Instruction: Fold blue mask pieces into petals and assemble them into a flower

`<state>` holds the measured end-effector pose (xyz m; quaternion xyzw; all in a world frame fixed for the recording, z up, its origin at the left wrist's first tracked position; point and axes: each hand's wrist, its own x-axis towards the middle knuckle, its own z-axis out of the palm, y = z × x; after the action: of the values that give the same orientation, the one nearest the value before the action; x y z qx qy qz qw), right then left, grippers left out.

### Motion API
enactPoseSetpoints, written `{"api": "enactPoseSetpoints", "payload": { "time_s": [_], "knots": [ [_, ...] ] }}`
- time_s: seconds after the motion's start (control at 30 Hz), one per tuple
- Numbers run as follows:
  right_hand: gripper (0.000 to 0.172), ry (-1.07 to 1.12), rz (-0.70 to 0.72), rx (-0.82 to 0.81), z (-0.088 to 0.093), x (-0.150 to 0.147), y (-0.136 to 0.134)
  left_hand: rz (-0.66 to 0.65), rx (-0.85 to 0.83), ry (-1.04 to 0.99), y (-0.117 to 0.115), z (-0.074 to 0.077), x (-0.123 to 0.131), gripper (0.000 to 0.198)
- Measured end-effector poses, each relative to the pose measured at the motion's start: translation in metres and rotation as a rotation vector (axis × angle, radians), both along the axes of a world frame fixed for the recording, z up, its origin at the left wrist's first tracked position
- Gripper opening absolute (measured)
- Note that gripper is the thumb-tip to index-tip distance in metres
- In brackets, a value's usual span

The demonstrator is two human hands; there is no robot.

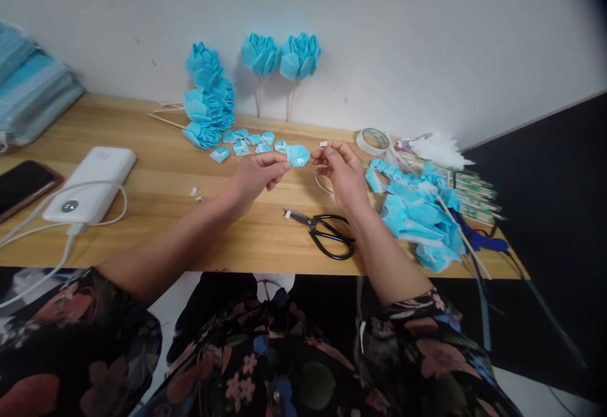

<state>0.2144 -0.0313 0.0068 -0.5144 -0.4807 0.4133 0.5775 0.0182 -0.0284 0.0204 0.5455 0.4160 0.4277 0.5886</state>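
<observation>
My left hand (258,175) pinches a small folded blue paper petal (298,155) above the wooden table (156,215). Just to its right, my right hand (342,170) is closed in a pinch, with a tiny white piece, perhaps tape (323,144), at its fingertips. Several more folded blue petals (249,141) lie in a row on the table behind the hands. Black scissors (327,232) lie shut on the table just in front of my right wrist.
Blue paper flowers lie piled (207,104) and two stand on sticks (279,57) against the wall. A tape roll (374,141), a heap of blue material (420,215) and sticks sit right. A white power bank (92,183), cable and phone (21,184) lie left.
</observation>
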Motion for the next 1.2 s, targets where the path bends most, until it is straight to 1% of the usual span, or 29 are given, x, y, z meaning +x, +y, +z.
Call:
{"api": "enactPoseSetpoints", "payload": {
  "time_s": [0.07,0.13,0.23,0.33,0.4,0.43,0.5,0.57,0.67,0.77,0.87,1.0,1.07,1.13,1.2],
  "knots": [
    [0.026,0.059,0.063,-0.013,0.006,-0.003,-0.004,-0.005,-0.008,-0.004,-0.003,0.005,-0.004,0.017],
    [0.036,0.066,0.142,-0.019,0.012,-0.008,-0.008,0.008,-0.01,-0.005,-0.007,0.008,-0.009,0.016],
    [0.05,-0.007,0.272,-0.015,0.017,-0.016,-0.011,0.026,-0.024,-0.018,-0.015,0.007,-0.016,0.015],
    [0.059,-0.126,0.374,-0.004,0.021,-0.023,-0.009,0.026,-0.06,-0.041,-0.028,0.002,-0.025,0.018],
    [0.063,-0.171,0.413,-0.011,0.025,-0.025,-0.006,0.024,-0.131,-0.068,-0.043,-0.003,-0.035,0.017],
    [0.065,-0.181,0.432,-0.024,0.028,-0.025,-0.004,0.029,-0.19,-0.089,-0.053,-0.005,-0.042,0.02],
    [0.067,-0.207,0.497,-0.077,0.034,-0.027,0.0,0.002,-0.297,-0.098,-0.077,-0.01,-0.058,0.032],
    [0.07,-0.28,0.603,-0.166,0.038,-0.031,0.005,-0.046,-0.311,-0.069,-0.102,-0.014,-0.075,0.036],
    [0.075,-0.453,0.729,-0.221,0.036,-0.048,0.013,-0.104,-0.209,0.084,-0.132,-0.018,-0.096,0.029],
    [0.077,-0.643,0.776,-0.174,0.027,-0.072,0.023,-0.046,-0.085,0.203,-0.146,-0.019,-0.106,0.023],
    [0.081,-0.838,0.724,-0.046,0.015,-0.09,0.032,0.021,0.054,0.243,-0.149,-0.02,-0.111,0.021],
    [0.084,-1.029,0.637,0.101,0.006,-0.094,0.038,0.06,0.229,0.244,-0.148,-0.021,-0.116,0.019],
    [0.078,-1.101,0.574,0.171,0.008,-0.091,0.033,0.078,0.322,0.258,-0.148,-0.021,-0.121,0.018],
    [0.07,-1.152,0.523,0.255,0.013,-0.088,0.023,0.128,0.448,0.317,-0.146,-0.024,-0.131,0.017],
    [0.061,-1.178,0.534,0.342,0.019,-0.089,0.009,0.212,0.607,0.43,-0.144,-0.029,-0.143,0.018]
  ]
}}
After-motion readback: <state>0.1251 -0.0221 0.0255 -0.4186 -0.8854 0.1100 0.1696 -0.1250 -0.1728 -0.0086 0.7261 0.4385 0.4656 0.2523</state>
